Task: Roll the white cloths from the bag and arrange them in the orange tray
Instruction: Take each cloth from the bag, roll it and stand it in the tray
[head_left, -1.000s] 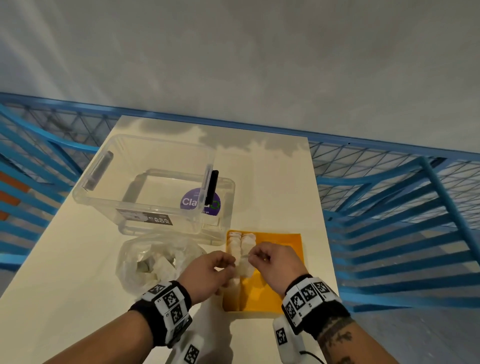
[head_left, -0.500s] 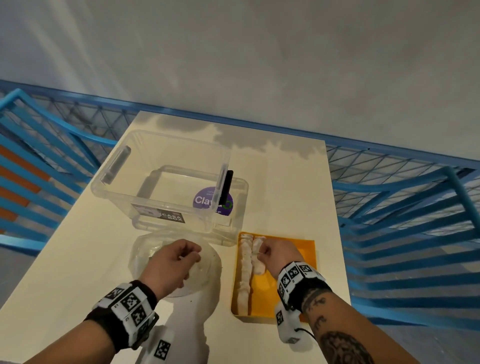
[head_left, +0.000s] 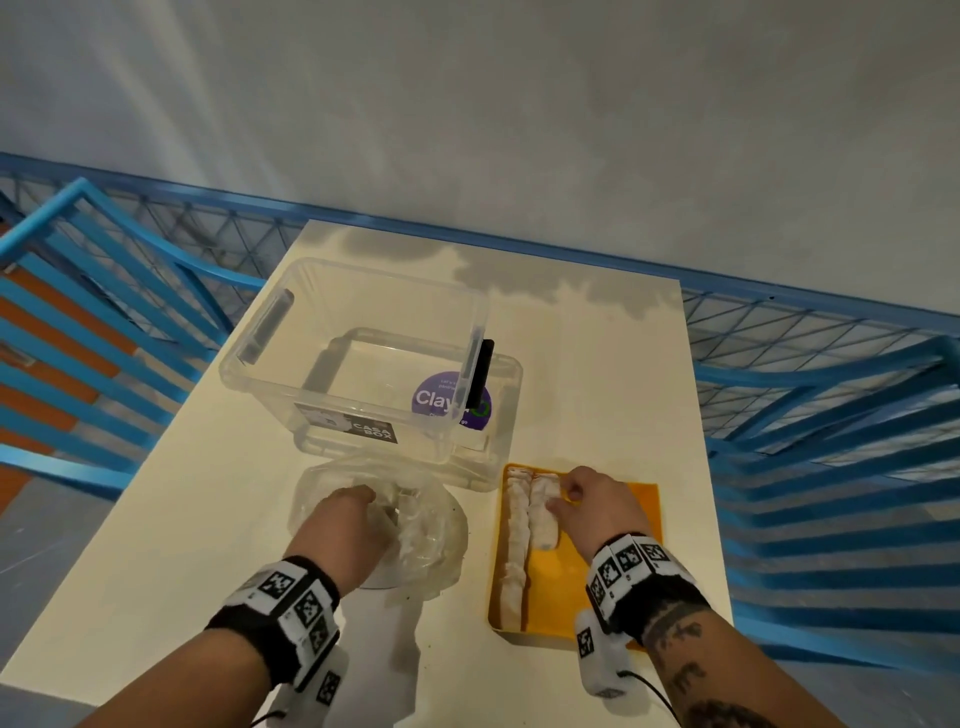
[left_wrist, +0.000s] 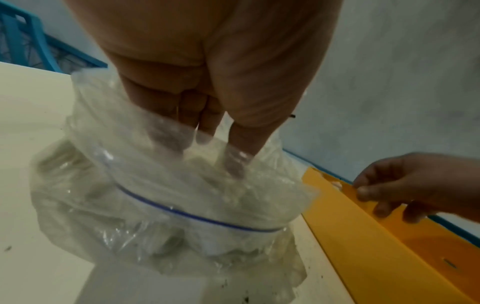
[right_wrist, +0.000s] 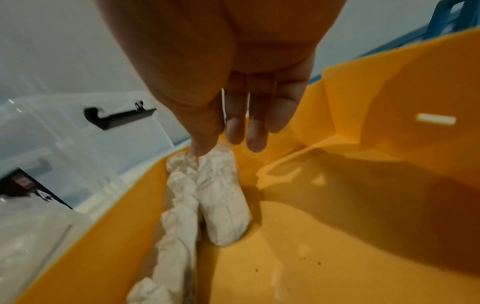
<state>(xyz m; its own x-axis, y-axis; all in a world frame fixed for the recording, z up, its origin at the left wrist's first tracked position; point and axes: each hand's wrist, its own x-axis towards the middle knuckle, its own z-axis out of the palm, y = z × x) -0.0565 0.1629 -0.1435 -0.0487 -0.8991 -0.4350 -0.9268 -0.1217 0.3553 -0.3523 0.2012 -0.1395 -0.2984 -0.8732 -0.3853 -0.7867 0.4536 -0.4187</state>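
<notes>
The orange tray lies at the table's near right. A column of rolled white cloths runs along its left wall, and one more roll lies beside it at the far end. My right hand hovers over that roll with relaxed fingers. In the right wrist view its thumb tip touches the roll at the far end, next to the column. My left hand reaches into the clear zip bag. Its fingers show blurred through the plastic, above white cloths; what they touch is hidden.
A clear storage box with a black latch stands just beyond the bag and tray. Blue metal railings surround the cream table. The tray's right half is bare.
Both hands held a roll over the tray a second ago. The left hand has moved left and into the bag. The right hand has laid the roll beside the column.
</notes>
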